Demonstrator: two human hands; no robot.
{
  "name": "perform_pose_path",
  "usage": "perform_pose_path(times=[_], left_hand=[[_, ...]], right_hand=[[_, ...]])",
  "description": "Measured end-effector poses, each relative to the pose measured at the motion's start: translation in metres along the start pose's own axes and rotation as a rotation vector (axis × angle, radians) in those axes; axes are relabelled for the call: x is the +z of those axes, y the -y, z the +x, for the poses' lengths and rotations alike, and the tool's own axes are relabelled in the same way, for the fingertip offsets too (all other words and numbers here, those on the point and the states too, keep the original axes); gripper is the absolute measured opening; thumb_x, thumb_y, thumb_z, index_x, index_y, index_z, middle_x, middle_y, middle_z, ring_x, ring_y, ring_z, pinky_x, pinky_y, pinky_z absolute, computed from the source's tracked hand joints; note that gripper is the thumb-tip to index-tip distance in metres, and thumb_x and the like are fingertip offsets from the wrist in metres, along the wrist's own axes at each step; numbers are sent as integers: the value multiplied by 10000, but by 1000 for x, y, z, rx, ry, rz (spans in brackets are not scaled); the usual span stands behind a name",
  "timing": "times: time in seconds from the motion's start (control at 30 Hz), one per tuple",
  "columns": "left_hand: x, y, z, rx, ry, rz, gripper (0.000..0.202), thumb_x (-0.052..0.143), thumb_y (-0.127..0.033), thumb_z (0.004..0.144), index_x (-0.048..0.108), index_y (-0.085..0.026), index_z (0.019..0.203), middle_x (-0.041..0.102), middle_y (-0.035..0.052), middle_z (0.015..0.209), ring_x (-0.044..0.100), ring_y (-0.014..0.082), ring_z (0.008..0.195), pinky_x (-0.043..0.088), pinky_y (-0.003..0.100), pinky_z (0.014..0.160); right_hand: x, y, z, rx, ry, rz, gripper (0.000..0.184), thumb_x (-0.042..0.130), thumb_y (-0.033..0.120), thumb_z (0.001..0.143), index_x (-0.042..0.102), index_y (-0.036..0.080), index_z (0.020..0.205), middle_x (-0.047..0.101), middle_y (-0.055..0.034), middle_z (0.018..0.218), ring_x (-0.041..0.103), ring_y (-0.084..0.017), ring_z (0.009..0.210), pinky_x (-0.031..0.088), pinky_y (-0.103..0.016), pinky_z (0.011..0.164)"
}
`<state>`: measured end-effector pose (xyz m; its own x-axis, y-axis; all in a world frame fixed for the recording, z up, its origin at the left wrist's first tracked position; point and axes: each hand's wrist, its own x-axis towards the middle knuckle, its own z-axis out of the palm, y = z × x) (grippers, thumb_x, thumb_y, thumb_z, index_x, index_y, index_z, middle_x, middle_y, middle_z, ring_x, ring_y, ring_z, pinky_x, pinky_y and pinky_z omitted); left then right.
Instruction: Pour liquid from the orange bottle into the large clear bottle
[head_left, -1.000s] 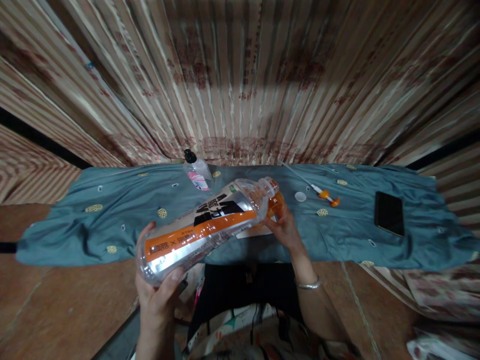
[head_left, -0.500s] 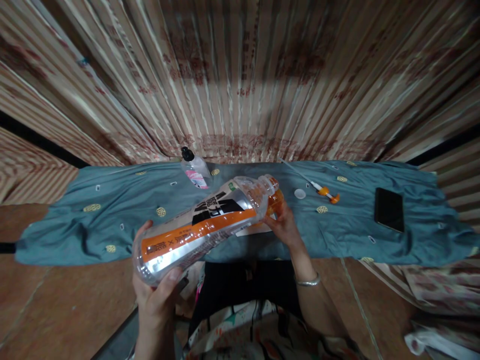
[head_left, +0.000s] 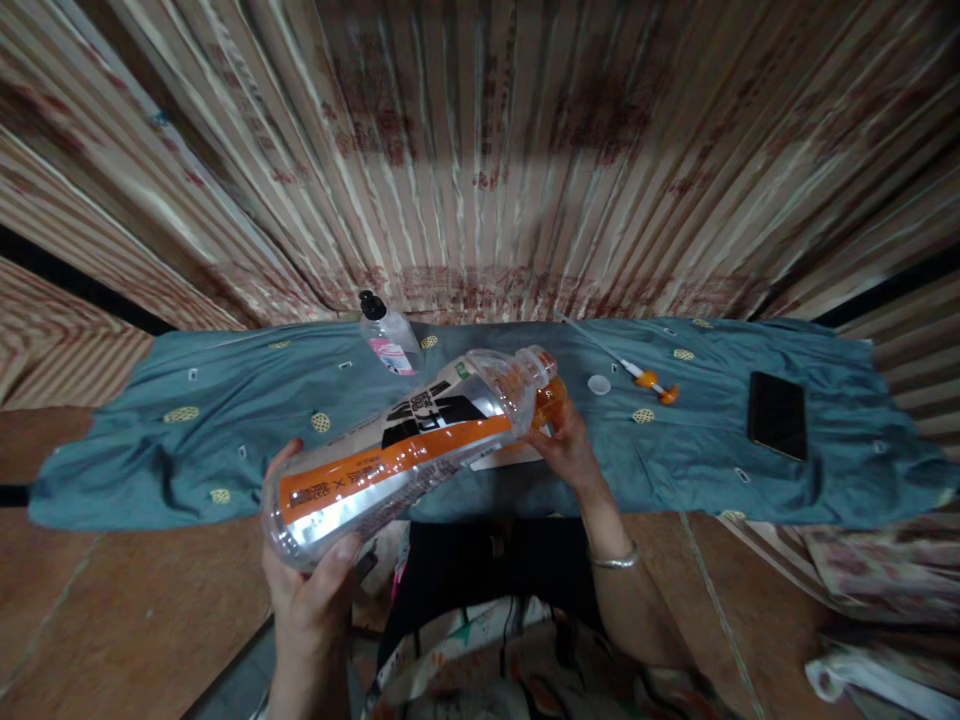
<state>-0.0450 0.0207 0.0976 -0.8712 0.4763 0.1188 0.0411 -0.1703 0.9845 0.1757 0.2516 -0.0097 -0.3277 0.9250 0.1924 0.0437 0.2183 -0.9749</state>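
My left hand (head_left: pixel 311 585) is wrapped round the base of a large clear plastic drink bottle (head_left: pixel 405 455) with a silver, orange and black label. The bottle is tilted, its neck lower in the grip of neither hand and pointing right. At its mouth, my right hand (head_left: pixel 564 450) is closed on a small clear container with orange contents (head_left: pixel 551 400); the bottle neck and fingers partly cover it, so its full shape is hidden. Whether liquid is flowing between the two I cannot tell. Below the bottle lies a white and orange flat piece (head_left: pixel 506 455), partly covered.
A pump bottle with a black top (head_left: pixel 390 338) stands at the back left of the cloth-covered table (head_left: pixel 150 440). To the right lie a round translucent lid (head_left: pixel 598 385), a white pump head with orange parts and a long tube (head_left: pixel 646 380), and a black phone (head_left: pixel 778 415).
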Motion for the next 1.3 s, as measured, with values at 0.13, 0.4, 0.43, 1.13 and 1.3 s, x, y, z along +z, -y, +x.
perform_pose_path(times=[0.13, 0.4, 0.43, 1.13, 1.3], left_hand=[[-1, 0, 1, 11, 11, -10, 1061, 1182, -640, 556, 831, -335, 1510, 838, 16, 1107, 767, 255, 987, 657, 315, 863], [-2, 2, 3, 30, 22, -28, 1031, 1179, -602, 571, 833, -335, 1505, 857, 9, 1121, 785, 256, 997, 665, 310, 860], [-2, 2, 3, 35, 27, -35, 1020, 1179, -595, 579, 835, -336, 1504, 856, 5, 1111, 784, 253, 985, 666, 309, 850], [-2, 2, 2, 16, -7, -38, 1132, 1183, -617, 533, 801, -308, 1553, 818, 31, 1255, 777, 240, 1048, 671, 303, 906], [-7, 7, 4, 41, 58, 45, 1027, 1111, -644, 637, 789, -306, 1552, 845, 48, 1085, 800, 280, 969, 699, 352, 831]], right_hand=[[0, 0, 1, 0, 17, -13, 995, 1076, 757, 858, 700, 321, 1670, 864, -147, 1553, 837, -416, 1452, 670, -593, 1298], [0, 0, 1, 23, -12, 50, 998, 1137, 728, 788, 737, 314, 1604, 887, -136, 1497, 836, -425, 1452, 633, -631, 1359], [0, -1, 1, 22, -6, 43, 990, 1138, 720, 795, 736, 319, 1606, 894, -128, 1472, 834, -421, 1457, 632, -625, 1360], [0, -1, 2, 9, 17, 34, 941, 1099, 755, 822, 748, 312, 1574, 910, -128, 1439, 861, -410, 1398, 669, -612, 1307], [-1, 0, 1, 20, 15, 30, 970, 1101, 731, 831, 721, 322, 1624, 878, -141, 1528, 837, -416, 1452, 668, -612, 1312]])
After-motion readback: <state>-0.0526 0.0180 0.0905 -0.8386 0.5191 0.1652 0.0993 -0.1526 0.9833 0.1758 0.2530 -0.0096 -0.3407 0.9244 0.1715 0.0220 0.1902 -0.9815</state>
